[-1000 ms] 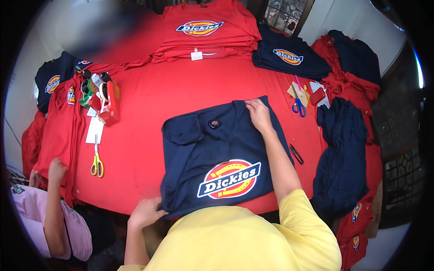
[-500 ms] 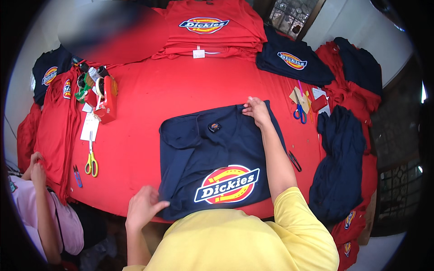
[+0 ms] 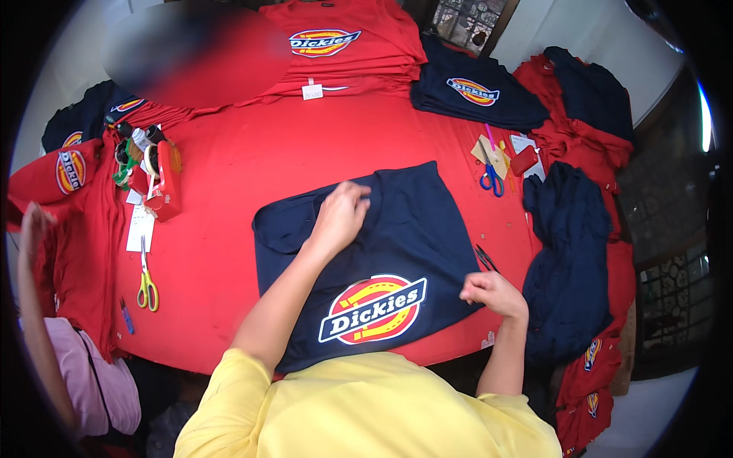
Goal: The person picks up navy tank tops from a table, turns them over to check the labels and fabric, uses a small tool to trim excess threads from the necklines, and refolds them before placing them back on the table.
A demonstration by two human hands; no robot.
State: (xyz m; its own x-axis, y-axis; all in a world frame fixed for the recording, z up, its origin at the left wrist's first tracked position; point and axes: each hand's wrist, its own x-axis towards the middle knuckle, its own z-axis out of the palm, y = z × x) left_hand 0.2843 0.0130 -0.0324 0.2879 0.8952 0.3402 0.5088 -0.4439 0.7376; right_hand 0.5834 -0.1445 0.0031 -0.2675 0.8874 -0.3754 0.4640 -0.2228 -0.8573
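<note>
A navy T-shirt [image 3: 412, 221] with a large red, yellow and white chest logo lies on the red-covered table in front of me, its hem near my body. My left hand [image 3: 342, 217] reaches across it to the neckline, fingers curled and closed on the cloth there; the collar label is hidden. At the shirt's lower right edge is my right hand [image 3: 495, 295], its fingers folded into a closed fist. Whatever it may hold is hidden. Just beyond that hand lie small dark thread snips [image 3: 485, 258].
Yellow-handled scissors [image 3: 147, 286] and a blue tool [image 3: 127, 316] lie left, near a red box of tapes [image 3: 169, 179]. Blue scissors [image 3: 492, 181] are at right. Folded red shirts [image 3: 359, 65] and navy shirts [image 3: 477, 69] edge the table. Another person's arm [image 3: 34, 267] handles red cloth.
My left hand has moved from the lower left corner up to the neckline. My right hand has left the far shoulder for the lower right edge. The person at left has raised red cloth.
</note>
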